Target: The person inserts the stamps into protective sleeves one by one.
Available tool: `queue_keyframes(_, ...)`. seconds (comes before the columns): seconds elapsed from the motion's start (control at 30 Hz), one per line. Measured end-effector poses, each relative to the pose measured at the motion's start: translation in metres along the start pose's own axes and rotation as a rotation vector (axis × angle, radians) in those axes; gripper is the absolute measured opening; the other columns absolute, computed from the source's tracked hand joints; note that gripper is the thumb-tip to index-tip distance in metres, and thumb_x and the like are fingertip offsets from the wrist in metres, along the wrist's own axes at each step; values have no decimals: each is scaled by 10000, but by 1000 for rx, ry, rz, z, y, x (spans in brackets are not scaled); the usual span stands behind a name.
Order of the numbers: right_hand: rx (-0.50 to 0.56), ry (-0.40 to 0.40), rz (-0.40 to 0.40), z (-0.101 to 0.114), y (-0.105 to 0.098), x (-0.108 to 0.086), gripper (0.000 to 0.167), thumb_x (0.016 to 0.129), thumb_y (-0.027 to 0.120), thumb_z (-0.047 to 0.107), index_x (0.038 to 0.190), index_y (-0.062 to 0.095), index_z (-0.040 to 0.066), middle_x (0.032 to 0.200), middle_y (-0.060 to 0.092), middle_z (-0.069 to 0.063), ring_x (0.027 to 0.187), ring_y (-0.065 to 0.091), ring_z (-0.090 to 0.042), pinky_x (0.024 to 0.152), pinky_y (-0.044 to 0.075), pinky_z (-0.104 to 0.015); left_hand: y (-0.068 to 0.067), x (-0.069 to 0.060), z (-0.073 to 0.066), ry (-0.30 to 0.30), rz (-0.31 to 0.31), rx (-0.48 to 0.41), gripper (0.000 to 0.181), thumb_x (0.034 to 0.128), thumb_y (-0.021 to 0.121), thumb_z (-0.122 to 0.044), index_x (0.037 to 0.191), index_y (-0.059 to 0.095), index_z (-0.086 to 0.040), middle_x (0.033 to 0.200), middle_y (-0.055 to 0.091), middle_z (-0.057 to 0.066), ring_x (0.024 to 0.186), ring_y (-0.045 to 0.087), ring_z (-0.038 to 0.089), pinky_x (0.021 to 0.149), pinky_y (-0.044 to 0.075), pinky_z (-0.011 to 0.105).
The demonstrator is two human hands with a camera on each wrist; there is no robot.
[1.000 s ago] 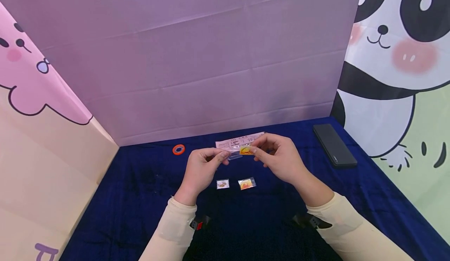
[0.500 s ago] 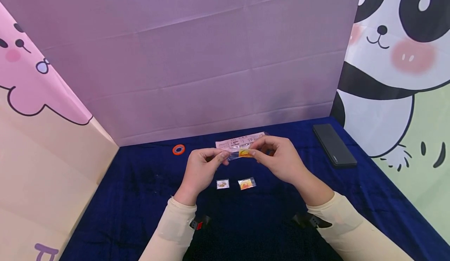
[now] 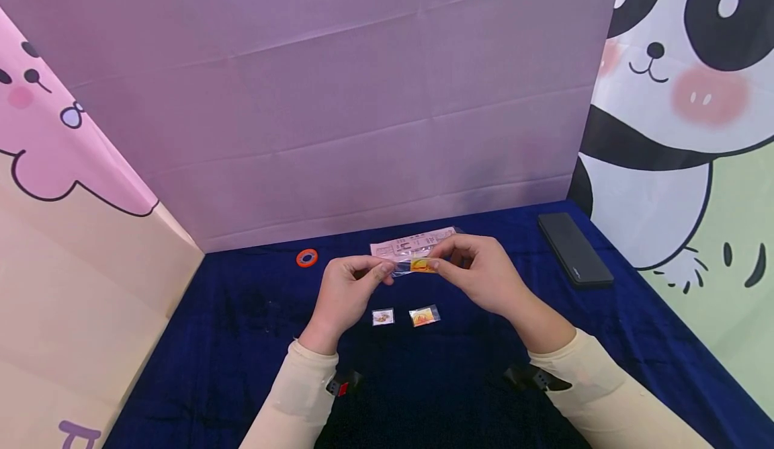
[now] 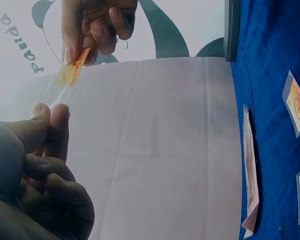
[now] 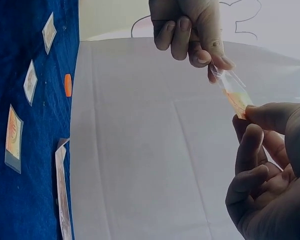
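Between my two hands is a small yellow-orange stamp (image 3: 420, 265) in a clear plastic sleeve (image 4: 58, 91). My left hand (image 3: 351, 294) pinches the transparent end of the sleeve between thumb and forefinger. At the stamp's end, my right hand (image 3: 480, 271) pinches with thumb and forefinger, covering part of it. Both hands hold it above the table. Below them on the cloth lie a whitish stamp (image 3: 383, 316) and an orange-yellow stamp (image 3: 424, 315), each in a clear sleeve.
A pink printed packet (image 3: 411, 242) lies behind the hands. Left of it is an orange tape roll (image 3: 307, 257); a black flat case (image 3: 574, 250) lies far right. Another small sleeved piece (image 5: 49, 33) shows in the right wrist view. Fabric walls border the blue-covered table (image 3: 242, 341).
The held stamp has come down slightly and its face shows a little more. My right fingers have shifted slightly lower, while the left hand stays nearly still.
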State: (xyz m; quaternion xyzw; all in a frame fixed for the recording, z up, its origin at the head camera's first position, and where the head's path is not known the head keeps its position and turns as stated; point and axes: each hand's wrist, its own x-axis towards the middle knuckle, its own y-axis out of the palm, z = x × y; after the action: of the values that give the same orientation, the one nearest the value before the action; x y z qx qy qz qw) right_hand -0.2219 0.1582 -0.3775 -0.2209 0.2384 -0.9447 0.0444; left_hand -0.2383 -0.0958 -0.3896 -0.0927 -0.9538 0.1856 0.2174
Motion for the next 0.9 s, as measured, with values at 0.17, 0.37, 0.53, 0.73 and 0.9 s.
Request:
queue_keyframes(0.17,-6,0,-2,0,1,0,83,994,755,225,1043,787,166,836,622,-20,664,534,-223,556,426,-289,1,0,1,12,15,22,154,1000,733,-289,971,826,-169,804,740,-54,666,542,178,593,383,277)
queue_keyframes(0.37,-13,1,-13,0,1,0,97,997,750,221,1067,793,169,837,610,-23,670,524,-231,548,413,-285,1,0,0,12,38,48,149,1039,688,-285,1069,814,-212,867,749,-60,621,496,181,561,385,278)
queue_keyframes(0.53,1,10,-12,0,3,0,100,998,749,216,1066,788,154,845,623,-30,681,532,-233,560,421,-284,2,-1,0,22,29,40,166,1042,684,-266,1116,816,-200,930,676,-31,584,462,155,537,382,272)
queue_keyframes(0.73,5,17,-12,-1,5,0,83,991,758,209,1049,778,153,841,612,-31,682,536,-236,560,425,-288,2,-1,1,74,24,17,153,1018,720,-222,1126,826,-207,935,651,-33,568,444,162,532,378,270)
queue_keyframes(0.9,0,13,-13,-2,6,1,73,986,764,212,1037,774,161,834,601,-28,678,534,-243,552,418,-289,2,0,1,80,12,-7,133,989,757,-228,1099,825,-199,837,661,-21,567,449,194,518,359,268)
